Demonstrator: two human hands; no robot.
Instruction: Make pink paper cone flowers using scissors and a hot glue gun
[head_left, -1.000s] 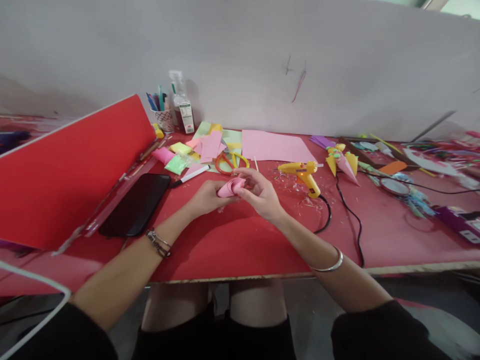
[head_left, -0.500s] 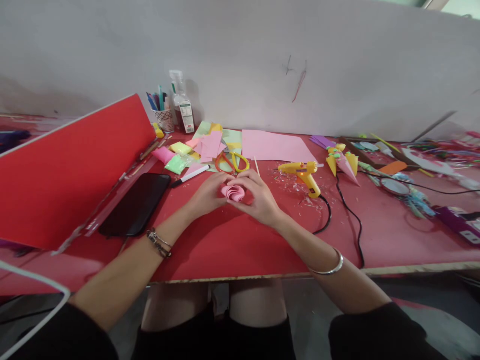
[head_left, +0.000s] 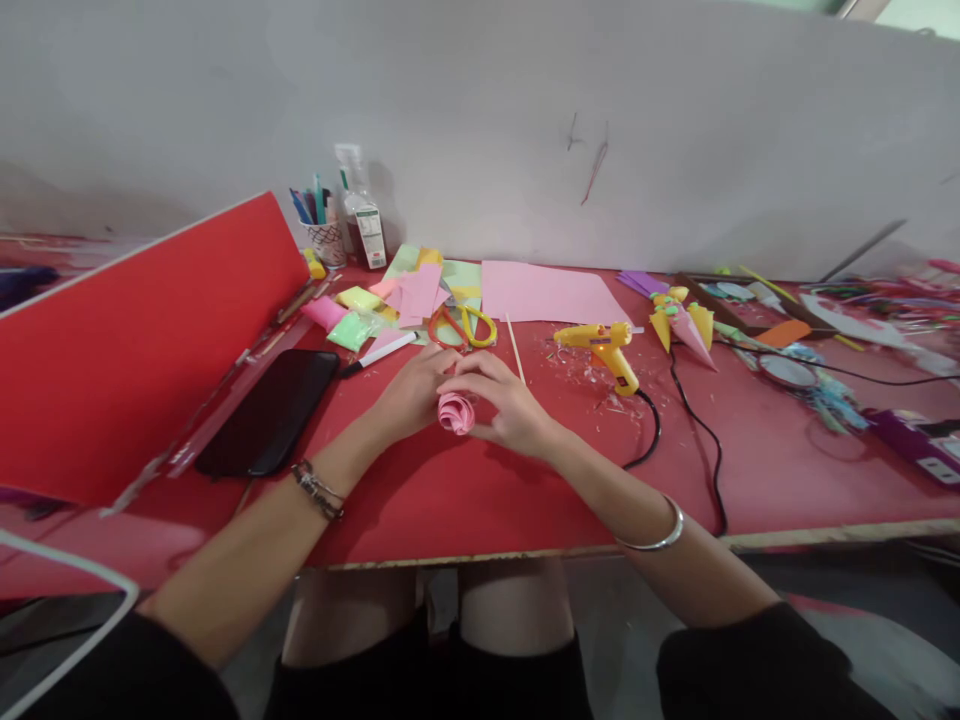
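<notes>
Our left hand [head_left: 415, 392] and right hand [head_left: 515, 408] have a pink paper roll [head_left: 456, 413] in their grip, fingers curled about it, over the red table [head_left: 420, 505]. Beyond lie scissors [head_left: 466, 328]; further right, a yellow glue gun [head_left: 609, 350].

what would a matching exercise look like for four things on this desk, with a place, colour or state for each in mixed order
Things:
1. rolled pink paper
2. glue gun
3. phone
4. pen cup

Descriptions:
A. black, lying flat near the slanted red board
B. patterned, standing beside the bottle
C. coiled, held in the right hand
D. yellow, lying on the red table with a cord attached

Right pairs: 1-C, 2-D, 3-A, 4-B
</notes>
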